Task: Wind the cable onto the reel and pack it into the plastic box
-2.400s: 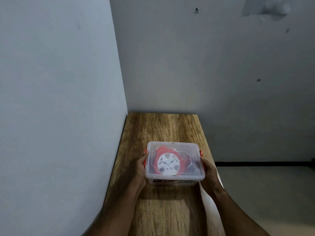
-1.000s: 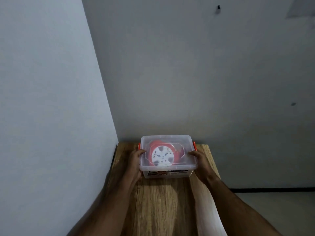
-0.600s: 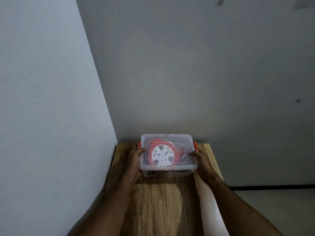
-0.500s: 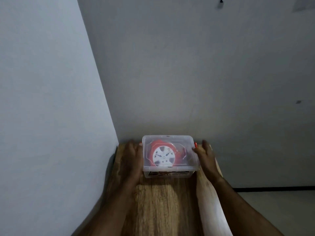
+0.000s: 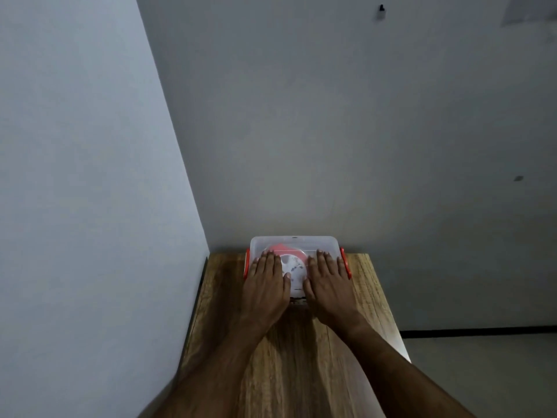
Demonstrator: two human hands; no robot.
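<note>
The clear plastic box point(image 5: 295, 243) with red side latches point(image 5: 345, 267) stands at the far end of the wooden table point(image 5: 301, 366), close to the back wall. Its lid is on. Through the lid I see the red and white cable reel point(image 5: 294, 263) lying flat inside. My left hand point(image 5: 266, 285) lies flat on the left half of the lid, fingers straight and together. My right hand point(image 5: 327, 285) lies flat on the right half in the same way. Both hands hide most of the lid and the box's front.
A grey wall runs along the table's left side and another stands right behind the box. The table's right edge point(image 5: 388, 312) drops off to a bare floor point(image 5: 482, 372).
The box was slid away from me to the table's far end. Both hands let go of its sides and now lie flat on top of the lid.
</note>
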